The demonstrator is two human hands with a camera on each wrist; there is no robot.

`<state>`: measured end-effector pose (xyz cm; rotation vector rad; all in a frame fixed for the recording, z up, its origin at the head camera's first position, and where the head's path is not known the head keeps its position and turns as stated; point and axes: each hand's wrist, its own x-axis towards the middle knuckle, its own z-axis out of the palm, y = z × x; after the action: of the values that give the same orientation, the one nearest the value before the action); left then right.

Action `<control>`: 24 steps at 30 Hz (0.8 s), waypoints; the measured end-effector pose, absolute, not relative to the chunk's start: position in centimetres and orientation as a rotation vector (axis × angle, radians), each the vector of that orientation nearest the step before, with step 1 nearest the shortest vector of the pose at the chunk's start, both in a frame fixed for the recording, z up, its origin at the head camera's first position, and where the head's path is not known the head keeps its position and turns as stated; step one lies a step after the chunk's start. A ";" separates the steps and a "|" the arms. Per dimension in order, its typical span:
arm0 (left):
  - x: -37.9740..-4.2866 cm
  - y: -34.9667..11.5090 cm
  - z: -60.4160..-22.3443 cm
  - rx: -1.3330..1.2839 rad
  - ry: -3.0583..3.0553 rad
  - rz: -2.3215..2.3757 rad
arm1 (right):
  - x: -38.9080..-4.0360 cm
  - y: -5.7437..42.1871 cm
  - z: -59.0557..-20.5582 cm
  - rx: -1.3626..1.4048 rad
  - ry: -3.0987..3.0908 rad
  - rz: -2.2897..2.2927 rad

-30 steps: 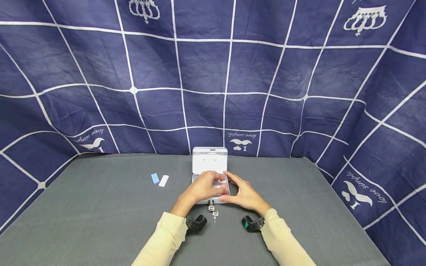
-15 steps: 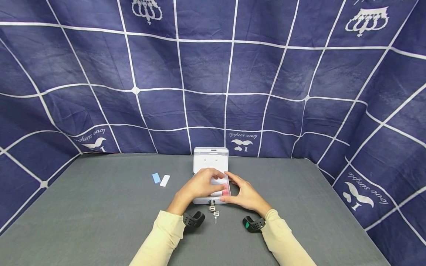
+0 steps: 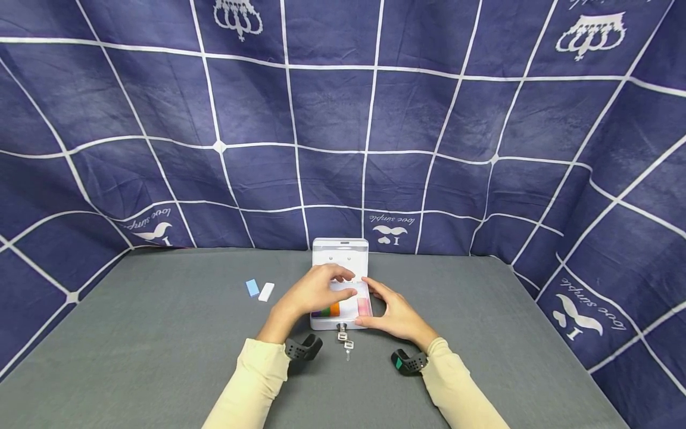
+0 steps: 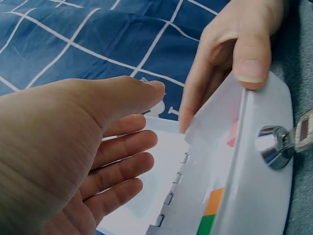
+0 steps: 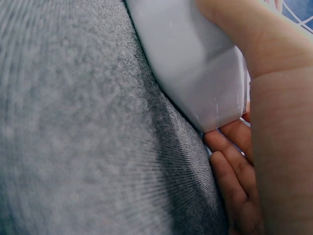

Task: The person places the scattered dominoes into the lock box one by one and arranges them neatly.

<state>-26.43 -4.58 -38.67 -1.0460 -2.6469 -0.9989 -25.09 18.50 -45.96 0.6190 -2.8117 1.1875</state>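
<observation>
A white lock box (image 3: 327, 323) stands on the table with its lid (image 3: 340, 249) raised at the back. My left hand (image 3: 316, 290) hovers over its left half, thumb and fingers apart, holding nothing. My right hand (image 3: 395, 311) grips the box's right side, thumb at the front corner and fingers toward the back. Inside, a pink piece (image 3: 364, 307) lies at the right, and an orange piece (image 3: 334, 309) and a green piece (image 4: 206, 225) lie at the left, partly hidden. One key (image 4: 304, 131) sits in the front lock (image 4: 275, 147); another key (image 3: 348, 347) hangs from it.
To the left of the box, a blue block (image 3: 252, 288) and a white block (image 3: 266, 292) lie on the grey table (image 3: 161, 333). A dark blue curtain (image 3: 332, 119) with white lines hangs behind the table's far edge.
My left hand has drawn back up and left from the right part of the box, baring the pink, orange and green pieces. The right hand stays on the box's side.
</observation>
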 end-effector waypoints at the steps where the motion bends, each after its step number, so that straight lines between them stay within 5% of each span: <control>1: -26.4 -4.7 -38.6 -1.045 -2.644 -1.005 | -25.1 18.5 -46.0 0.619 -2.809 1.184; 24: -26.4 -8.5 -37.3 -0.869 -2.671 -1.060 | -25.1 18.5 -45.9 0.605 -2.824 1.191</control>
<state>-26.43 -8.51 -37.28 -0.8694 -2.6708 -1.0599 -25.06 18.51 -45.94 0.6049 -2.8244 1.1906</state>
